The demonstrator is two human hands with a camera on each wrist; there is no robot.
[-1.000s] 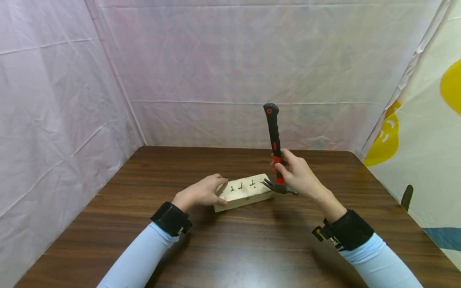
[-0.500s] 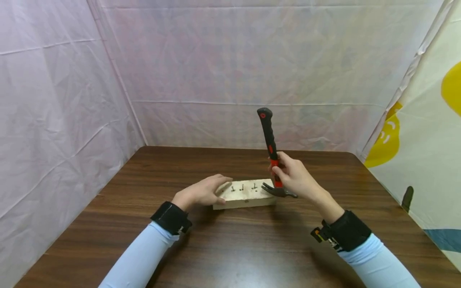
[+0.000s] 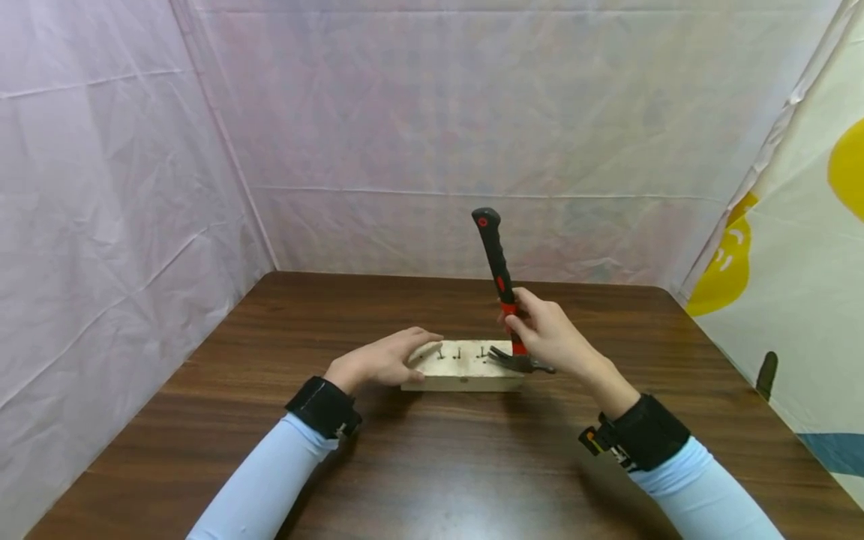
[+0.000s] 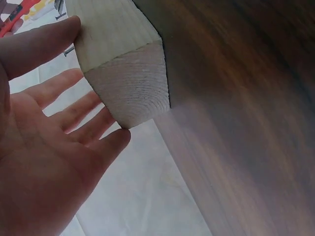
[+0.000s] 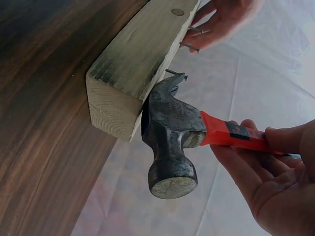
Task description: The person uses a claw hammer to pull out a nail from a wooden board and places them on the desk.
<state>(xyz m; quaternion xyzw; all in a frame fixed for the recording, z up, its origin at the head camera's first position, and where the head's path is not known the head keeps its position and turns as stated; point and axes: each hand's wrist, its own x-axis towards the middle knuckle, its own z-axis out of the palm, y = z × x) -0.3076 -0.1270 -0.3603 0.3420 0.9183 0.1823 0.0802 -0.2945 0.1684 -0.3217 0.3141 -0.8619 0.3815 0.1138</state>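
Spanning the left end of the wooden block [image 3: 448, 368], the left hand [image 3: 383, 361] is set with its thumb against the near side and its fingers reaching across the top toward the far edge; the wood is gripped lightly between them, presumably so that it is kept from turning. The block is laid lengthwise on the table [image 3: 337, 322], and from its top a row of three nails [image 3: 459, 352] is left standing.

At the block's right end, the hammer [image 3: 498, 271] is held head down by the right hand [image 3: 550, 330], whose thumb and fingers are closed round the handle close to the head. Such a short hold would be better suited to careful placing than to swinging. The claw [image 5: 167, 101] is pointed along the block toward the rightmost nail [image 5: 175, 73], apparently so that the nail can be met by it.

In the right wrist view, the striking face [image 5: 174, 188] is shown turned away from the block, a detail lost in the head view. Whether the nail is seated in the claw's slot cannot be told. Only in the left wrist view is the end grain [image 4: 130, 86] of the block's left end revealed.
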